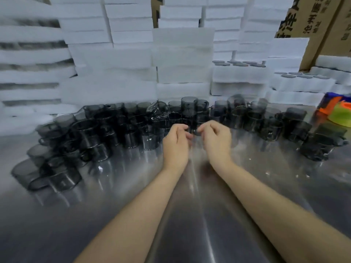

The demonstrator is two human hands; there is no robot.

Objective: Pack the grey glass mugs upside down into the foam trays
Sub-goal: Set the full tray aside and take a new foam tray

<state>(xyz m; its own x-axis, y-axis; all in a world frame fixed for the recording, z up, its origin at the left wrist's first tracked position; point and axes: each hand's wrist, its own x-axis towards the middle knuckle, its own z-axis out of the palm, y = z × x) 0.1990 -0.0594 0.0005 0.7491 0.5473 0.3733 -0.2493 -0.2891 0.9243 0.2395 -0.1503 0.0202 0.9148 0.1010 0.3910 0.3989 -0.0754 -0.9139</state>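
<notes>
Grey glass mugs (133,128) crowd the counter (190,215); left hand (175,143) and right hand (216,141) curl fingers (182,127) around one; blur hides any grip.

Readable print sits only on the cardboard box (322,25) in the upper right of the frame, behind the stacked foam trays (288,48). Dark Chinese characters run down its brown face in tilted columns. One large bold character near the box's left edge looks like 连 and is partly cut off by foam. Next to it, a smaller column begins with what reads as 沧州; the characters below are too blurred to read. More small columns further right are illegible. A cardboard strip (156,10) at top centre, between foam stacks, carries dark print fragments, unreadable. The colourful packet (338,111) at the right edge: printing too blurred to read.
</notes>
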